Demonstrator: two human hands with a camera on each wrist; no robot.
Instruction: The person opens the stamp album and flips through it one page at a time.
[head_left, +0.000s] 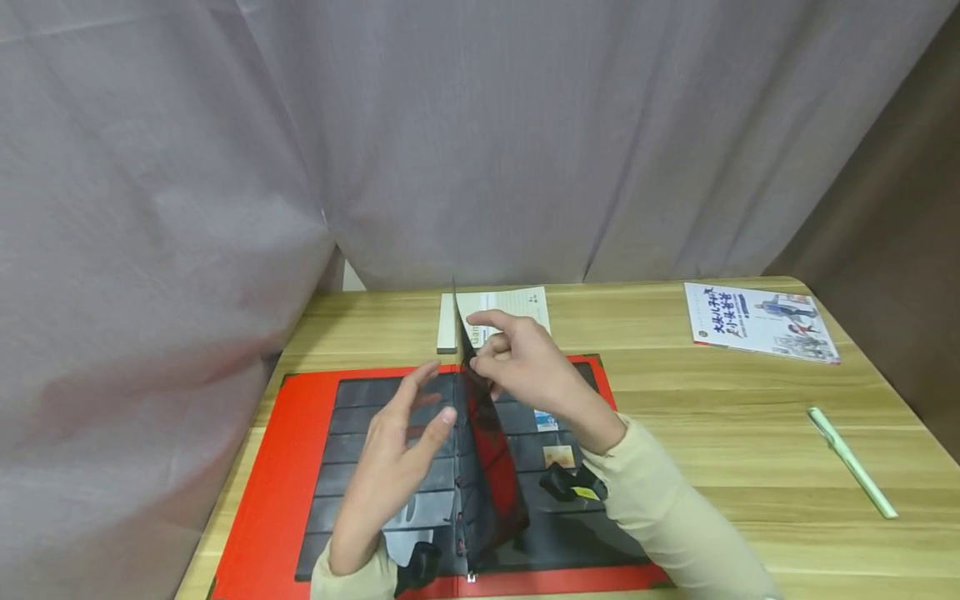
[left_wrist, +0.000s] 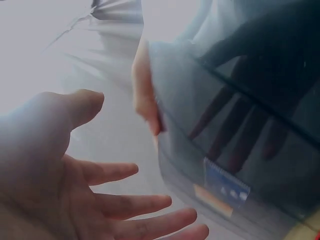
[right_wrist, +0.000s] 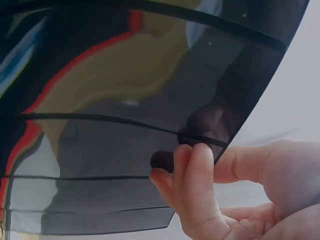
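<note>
Right fingers pinch black page, partly hiding book | left fingers spread, empty | booklet, pen rightward

So on my head cam I've got a red album lying wide open and flat on the wood-grain table, dark corner pieces on the cover. Black sheets with rows of strip pockets on both sides. One black page is lifted off, standing nearly upright at the spine and bowed a bit. Super glossy too, I'm getting clear reflections off it in both wrist views.
</note>
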